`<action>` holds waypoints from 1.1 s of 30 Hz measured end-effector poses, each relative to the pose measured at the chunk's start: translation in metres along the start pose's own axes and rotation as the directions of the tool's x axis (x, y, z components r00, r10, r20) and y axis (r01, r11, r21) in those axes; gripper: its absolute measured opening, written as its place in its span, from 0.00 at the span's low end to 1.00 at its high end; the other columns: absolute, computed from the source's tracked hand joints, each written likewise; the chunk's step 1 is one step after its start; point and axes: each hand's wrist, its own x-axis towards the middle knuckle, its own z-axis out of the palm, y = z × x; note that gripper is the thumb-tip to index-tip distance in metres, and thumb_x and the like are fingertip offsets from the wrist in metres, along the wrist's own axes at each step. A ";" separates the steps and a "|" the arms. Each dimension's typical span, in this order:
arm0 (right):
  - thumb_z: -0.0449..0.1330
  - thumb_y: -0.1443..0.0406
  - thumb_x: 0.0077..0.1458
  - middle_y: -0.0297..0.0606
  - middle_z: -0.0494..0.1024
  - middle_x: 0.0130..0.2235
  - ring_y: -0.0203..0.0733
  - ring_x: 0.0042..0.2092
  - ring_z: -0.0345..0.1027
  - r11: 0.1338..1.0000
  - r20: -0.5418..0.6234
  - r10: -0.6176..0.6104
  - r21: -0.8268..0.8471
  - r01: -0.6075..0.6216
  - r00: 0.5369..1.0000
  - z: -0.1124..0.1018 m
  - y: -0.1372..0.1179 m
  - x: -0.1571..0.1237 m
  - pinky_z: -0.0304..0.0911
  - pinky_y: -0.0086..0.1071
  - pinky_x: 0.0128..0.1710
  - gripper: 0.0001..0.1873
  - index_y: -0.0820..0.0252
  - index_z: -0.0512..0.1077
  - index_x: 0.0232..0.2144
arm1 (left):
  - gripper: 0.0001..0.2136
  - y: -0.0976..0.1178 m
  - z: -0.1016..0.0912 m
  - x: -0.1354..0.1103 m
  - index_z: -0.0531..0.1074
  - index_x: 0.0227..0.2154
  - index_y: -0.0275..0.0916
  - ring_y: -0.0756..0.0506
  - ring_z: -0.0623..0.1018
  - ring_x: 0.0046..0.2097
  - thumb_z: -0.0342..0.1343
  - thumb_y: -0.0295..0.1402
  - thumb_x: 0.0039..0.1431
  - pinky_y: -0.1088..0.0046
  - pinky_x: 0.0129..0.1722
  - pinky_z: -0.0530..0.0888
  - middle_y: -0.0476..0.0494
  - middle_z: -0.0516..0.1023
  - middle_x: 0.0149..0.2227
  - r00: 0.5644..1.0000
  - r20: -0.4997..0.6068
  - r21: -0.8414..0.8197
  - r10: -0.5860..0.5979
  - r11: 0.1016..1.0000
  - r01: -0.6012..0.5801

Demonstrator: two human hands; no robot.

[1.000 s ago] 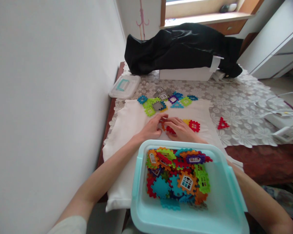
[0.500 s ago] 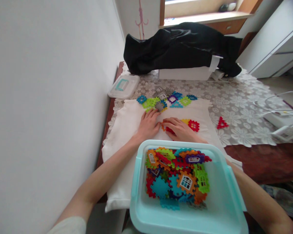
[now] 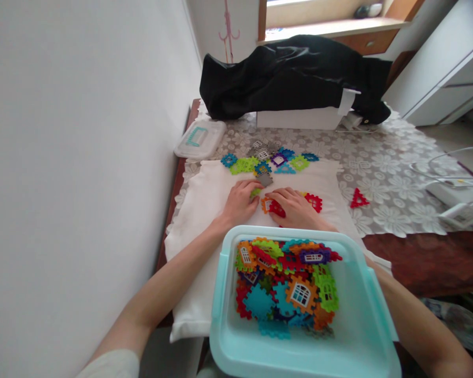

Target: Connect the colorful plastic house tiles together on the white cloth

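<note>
Table pushed against a white wall, dressed with a lace-patterned cloth (image 3: 386,202) and a white towel (image 3: 195,247), an aqua plastic tub (image 3: 295,232) at its near edge serving as the reference point for all that follows. Directly beyond the tub: left hand (image 3: 240,203), fingers lying together and lightly curled on the towel, tips beside a lime-green interlocking piece (image 3: 255,192), with a grey piece (image 3: 265,179) just past them; whether those tips grip anything cannot be told. Right hand (image 3: 295,209), also beyond the tub, fingers together and draped over a red piece (image 3: 276,209) lying against an orange piece (image 3: 264,205); pressing seems likelier than pinching, though the fingers hide the contact. Work in hand: these few pieces on the towel, between the two hands. Next item, just beyond the tub's right corner: a red window piece (image 3: 313,202). Farther beyond the tub: a loose band of blue, green, purple and grey pieces (image 3: 262,160) along the towel's far edge. Inside the tub: a heaped stock of multicoloured window and wall pieces (image 3: 287,286). Far right of the tub, on the lace: one red triangular piece (image 3: 358,199). Far beyond the tub: a clear plastic lid (image 3: 199,139), a white box (image 3: 295,119) and a black cloth (image 3: 291,79).
</note>
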 end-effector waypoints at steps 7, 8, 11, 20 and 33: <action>0.64 0.61 0.67 0.47 0.80 0.56 0.57 0.56 0.73 0.998 -0.048 -0.034 0.050 0.036 0.998 0.002 0.001 0.001 0.73 0.54 0.58 0.20 0.55 0.73 0.59 | 0.18 -0.003 0.003 0.000 0.77 0.55 0.40 0.36 0.68 0.70 0.62 0.25 0.62 0.51 0.74 0.66 0.40 0.74 0.66 1.000 0.000 0.060 -0.008 0.998 0.008; 0.63 0.60 0.67 0.47 0.81 0.55 0.57 0.56 0.73 0.998 -0.047 -0.036 0.056 0.039 0.998 0.002 0.001 0.001 0.73 0.54 0.58 0.20 0.55 0.74 0.59 | 0.18 -0.003 0.004 -0.001 0.77 0.56 0.40 0.36 0.70 0.70 0.61 0.25 0.63 0.51 0.73 0.67 0.40 0.74 0.66 1.000 0.015 0.063 -0.010 0.998 0.009; 0.63 0.59 0.68 0.47 0.81 0.56 0.57 0.57 0.73 0.997 -0.035 -0.042 0.068 0.044 0.999 0.002 0.001 0.001 0.73 0.54 0.59 0.19 0.56 0.75 0.58 | 0.18 -0.004 0.004 -0.001 0.76 0.56 0.41 0.37 0.73 0.67 0.60 0.26 0.64 0.51 0.70 0.70 0.39 0.74 0.66 0.999 0.038 0.066 -0.012 0.998 0.010; 0.63 0.62 0.68 0.47 0.80 0.58 0.55 0.59 0.72 0.985 -0.068 -0.101 0.131 0.109 0.993 0.003 0.000 0.002 0.75 0.54 0.61 0.19 0.56 0.76 0.59 | 0.17 -0.007 0.006 0.000 0.77 0.55 0.41 0.38 0.76 0.64 0.61 0.26 0.64 0.54 0.68 0.72 0.40 0.78 0.63 0.998 0.042 0.017 0.043 0.999 -0.044; 0.66 0.62 0.65 0.50 0.78 0.58 0.56 0.60 0.72 0.982 -0.052 -0.111 0.150 0.117 0.992 0.002 0.000 0.002 0.75 0.56 0.61 0.20 0.57 0.74 0.57 | 0.17 -0.007 0.005 0.001 0.78 0.55 0.41 0.37 0.77 0.63 0.63 0.27 0.64 0.53 0.66 0.74 0.40 0.79 0.62 0.997 0.055 0.007 0.053 0.999 -0.054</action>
